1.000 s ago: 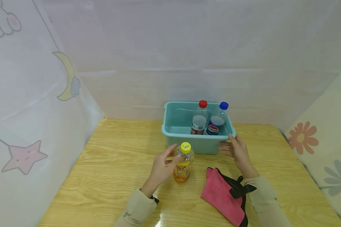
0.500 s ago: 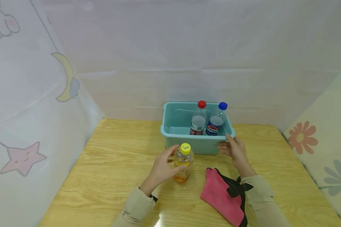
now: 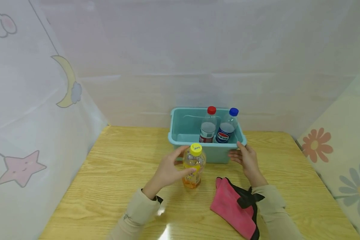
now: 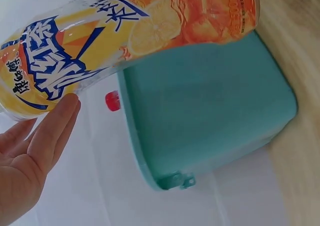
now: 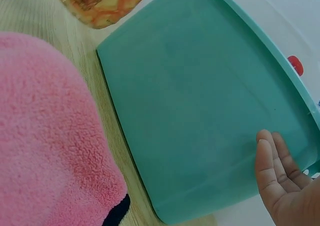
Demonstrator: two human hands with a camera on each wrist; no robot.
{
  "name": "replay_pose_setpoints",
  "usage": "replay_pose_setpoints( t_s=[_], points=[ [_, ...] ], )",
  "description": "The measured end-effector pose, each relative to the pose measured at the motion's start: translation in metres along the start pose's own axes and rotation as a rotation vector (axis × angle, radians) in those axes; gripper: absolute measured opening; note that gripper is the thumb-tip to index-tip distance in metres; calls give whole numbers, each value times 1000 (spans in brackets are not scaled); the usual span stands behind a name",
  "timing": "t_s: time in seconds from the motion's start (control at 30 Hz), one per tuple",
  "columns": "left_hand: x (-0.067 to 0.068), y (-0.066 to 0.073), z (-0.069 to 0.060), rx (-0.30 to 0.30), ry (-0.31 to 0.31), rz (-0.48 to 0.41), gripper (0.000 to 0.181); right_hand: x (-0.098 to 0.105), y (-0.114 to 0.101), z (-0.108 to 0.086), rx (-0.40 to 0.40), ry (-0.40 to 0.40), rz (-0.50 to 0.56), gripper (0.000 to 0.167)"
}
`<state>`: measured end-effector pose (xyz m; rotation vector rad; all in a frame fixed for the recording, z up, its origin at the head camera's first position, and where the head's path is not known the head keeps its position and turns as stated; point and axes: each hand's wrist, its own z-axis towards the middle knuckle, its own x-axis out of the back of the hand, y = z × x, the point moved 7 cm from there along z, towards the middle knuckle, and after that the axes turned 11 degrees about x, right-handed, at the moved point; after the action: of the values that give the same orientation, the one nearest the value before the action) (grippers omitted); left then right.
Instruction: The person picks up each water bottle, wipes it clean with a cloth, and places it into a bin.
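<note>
My left hand (image 3: 171, 168) grips a clear bottle of iced tea (image 3: 193, 165) with a yellow cap, thumb and fingers round its sides. It stands nearly upright just in front of a teal plastic bin (image 3: 180, 141). In the left wrist view the bottle (image 4: 165, 21) shows a lemon label and amber drink; my fingertips touch its upper part. Inside the bin are a red-capped bottle (image 3: 208, 128) and a blue-capped Pepsi bottle (image 3: 227, 128). My right hand (image 3: 248, 161) touches the bin's front right corner, its straight fingers (image 5: 267, 161) against the front wall.
A pink cloth (image 3: 232, 210) with black trim lies on the wooden table (image 3: 108, 186) near my right forearm. White sheets with printed drawings hang behind the table and on both sides. The bin stands close to the back sheet.
My left hand has closed its fingers on the iced tea bottle and raised it slightly towards the bin. My right hand stays at the bin's corner. The head view has shifted a little.
</note>
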<state>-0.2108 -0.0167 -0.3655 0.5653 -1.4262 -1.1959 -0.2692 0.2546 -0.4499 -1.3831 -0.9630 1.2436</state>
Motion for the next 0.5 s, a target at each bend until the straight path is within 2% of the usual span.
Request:
replay_pose_setpoints(
  t_s=[0.23, 0.5],
  points=[
    [16, 20, 7, -83, 21, 9, 65, 0, 1, -1, 15, 19, -12, 39],
    [37, 44, 17, -151, 29, -26, 60, 0, 2, -1, 15, 29, -8, 42]
  ],
)
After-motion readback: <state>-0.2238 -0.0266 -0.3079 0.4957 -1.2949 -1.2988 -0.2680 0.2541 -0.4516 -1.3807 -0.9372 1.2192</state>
